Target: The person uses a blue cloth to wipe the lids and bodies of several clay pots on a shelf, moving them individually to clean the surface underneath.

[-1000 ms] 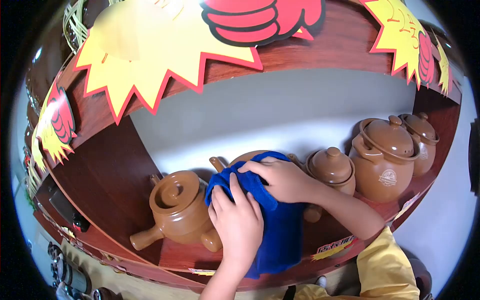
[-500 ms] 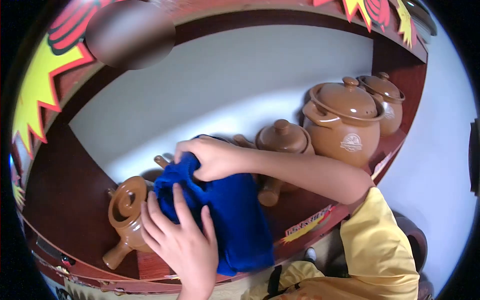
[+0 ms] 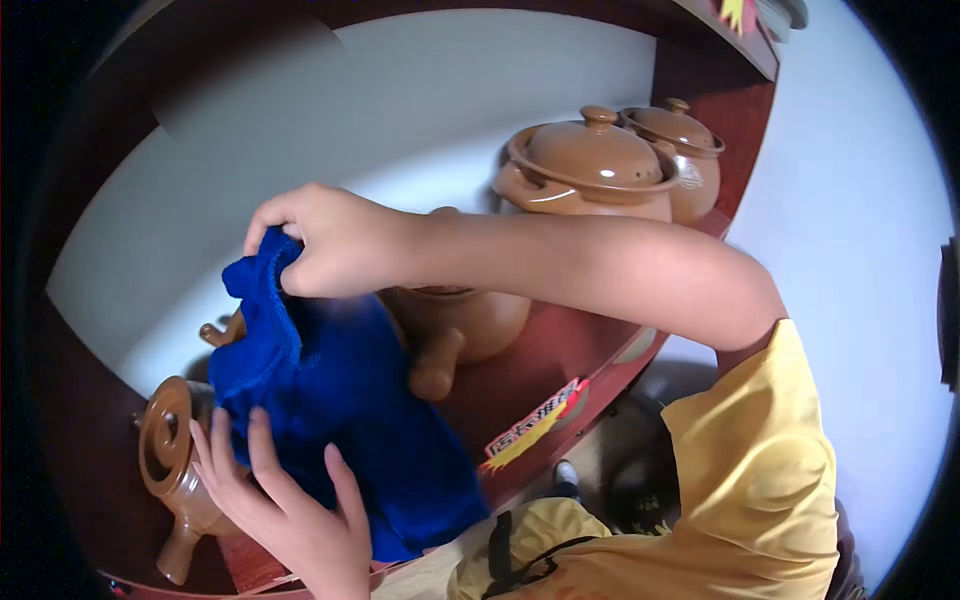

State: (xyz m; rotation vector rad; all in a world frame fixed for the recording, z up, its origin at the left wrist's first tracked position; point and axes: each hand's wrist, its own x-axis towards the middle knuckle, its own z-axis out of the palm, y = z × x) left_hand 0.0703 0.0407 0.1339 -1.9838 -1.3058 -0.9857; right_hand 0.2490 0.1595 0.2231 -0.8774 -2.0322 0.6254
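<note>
A blue cloth (image 3: 370, 430) hangs over the shelf's front part, with its upper end bunched. My right hand (image 3: 325, 240) pinches that upper end between thumb and fingers. My left hand (image 3: 285, 500) lies against the cloth's lower left side, its fingers spread. Just left of it is a small brown pot (image 3: 170, 440) with a lid and a side handle pointing down. Part of another brown handle (image 3: 215, 332) shows behind the cloth. To the right of the cloth, my forearm partly hides a handled pot (image 3: 480, 325).
Two large lidded brown pots stand at the right end of the dark red shelf, one nearer (image 3: 595, 160) and one behind (image 3: 690, 170). A red and yellow label (image 3: 535, 425) is on the shelf's front edge. A wooden side wall (image 3: 715, 130) closes the right end.
The view has shifted, so the shelf and pots appear further left. My right hand has lifted the cloth's bunched end higher. My left hand stays spread beside the cloth.
</note>
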